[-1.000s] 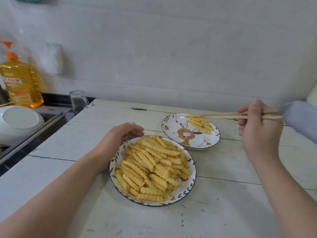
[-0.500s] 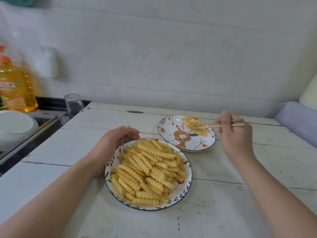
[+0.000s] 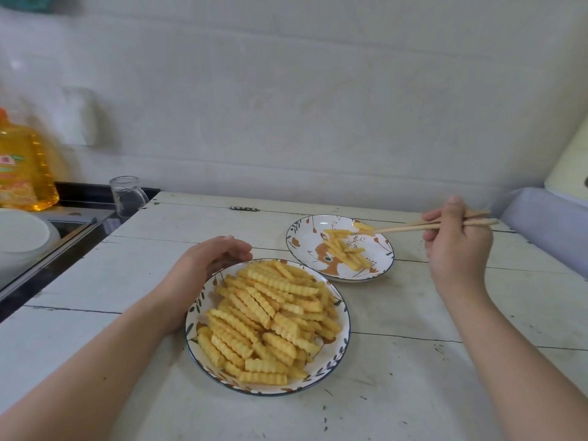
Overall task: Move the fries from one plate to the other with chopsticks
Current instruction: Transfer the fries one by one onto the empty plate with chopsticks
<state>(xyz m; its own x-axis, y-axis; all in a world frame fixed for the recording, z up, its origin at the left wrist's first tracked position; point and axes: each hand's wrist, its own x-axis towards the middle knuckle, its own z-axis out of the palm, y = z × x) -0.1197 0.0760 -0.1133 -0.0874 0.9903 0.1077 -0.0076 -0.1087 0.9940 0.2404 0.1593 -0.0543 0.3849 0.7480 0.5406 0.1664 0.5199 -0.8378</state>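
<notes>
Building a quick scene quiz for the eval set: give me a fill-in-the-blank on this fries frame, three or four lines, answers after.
1. The chopsticks are held in the person's ____ hand.
2. The chopstick tips are over the ____ plate, the one with few fries.
3. The left hand rests at the rim of the ____ plate.
4. Past the table's far left corner stands a clear ____.

Missing words: right; far; near; glass
</notes>
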